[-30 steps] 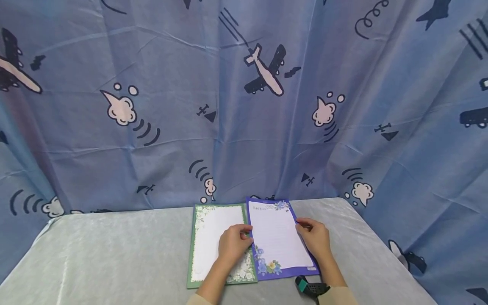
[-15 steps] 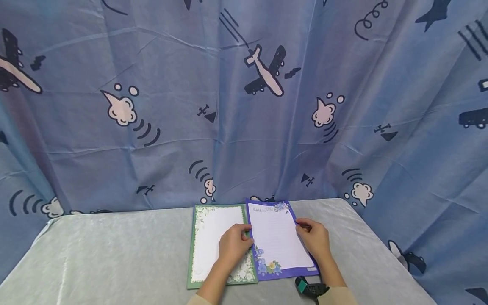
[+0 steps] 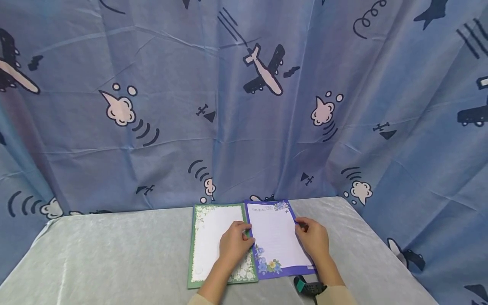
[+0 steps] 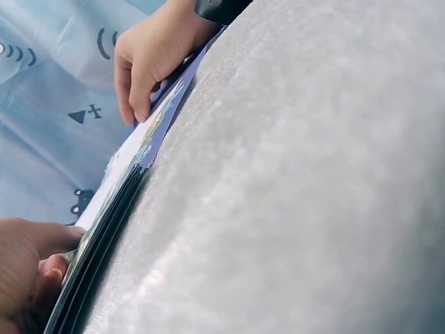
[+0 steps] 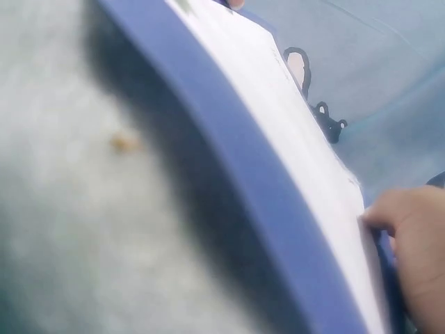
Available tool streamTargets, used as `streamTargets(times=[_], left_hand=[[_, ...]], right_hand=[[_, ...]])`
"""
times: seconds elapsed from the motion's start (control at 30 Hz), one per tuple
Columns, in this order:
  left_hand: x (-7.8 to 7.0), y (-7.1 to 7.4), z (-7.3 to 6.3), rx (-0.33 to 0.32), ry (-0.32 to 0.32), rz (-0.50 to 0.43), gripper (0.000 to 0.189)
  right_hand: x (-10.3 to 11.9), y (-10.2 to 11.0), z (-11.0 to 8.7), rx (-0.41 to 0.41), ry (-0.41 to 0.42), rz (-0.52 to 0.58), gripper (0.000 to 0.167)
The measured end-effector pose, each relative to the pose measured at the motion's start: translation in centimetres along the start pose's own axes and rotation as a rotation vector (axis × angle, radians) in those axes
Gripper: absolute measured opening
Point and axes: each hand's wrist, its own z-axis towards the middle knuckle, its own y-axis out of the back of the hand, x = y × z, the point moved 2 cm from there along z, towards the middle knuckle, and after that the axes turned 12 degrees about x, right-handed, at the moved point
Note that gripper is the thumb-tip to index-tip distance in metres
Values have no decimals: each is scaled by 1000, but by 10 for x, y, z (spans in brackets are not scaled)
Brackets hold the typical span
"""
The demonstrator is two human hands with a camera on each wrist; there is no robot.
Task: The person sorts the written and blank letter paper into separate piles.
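A sheet of letter paper with a purple border and blue flowers (image 3: 280, 239) lies right of a green-bordered floral sheet (image 3: 207, 245). My left hand (image 3: 233, 242) is over the green-bordered sheet and pinches the purple sheet's left edge with thumb and index finger. On the opposite long edge, my right hand (image 3: 314, 238) grips the purple sheet with curled fingers. In the right wrist view that sheet's purple edge (image 5: 229, 167) bows up off the table. Several layered dark edges (image 4: 104, 243) show under the papers in the left wrist view.
A pale grey cloth (image 3: 126, 250) covers the table. Behind it hangs a blue curtain (image 3: 171, 106) printed with airplanes and clouds. A black band with a teal part (image 3: 309, 287) is at the right wrist, near the sheet's lower right corner.
The purple-bordered sheet and my right hand have shifted very slightly to the left. Both hands keep the same hold on the sheet's edges.
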Motion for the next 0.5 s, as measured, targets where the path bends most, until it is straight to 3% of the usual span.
streamTargets(times=[0.5], left_hand=[[-1,2,-3,8,8,-25,37]], right_hand=[[9,-1,-2,7,24,-151,22]])
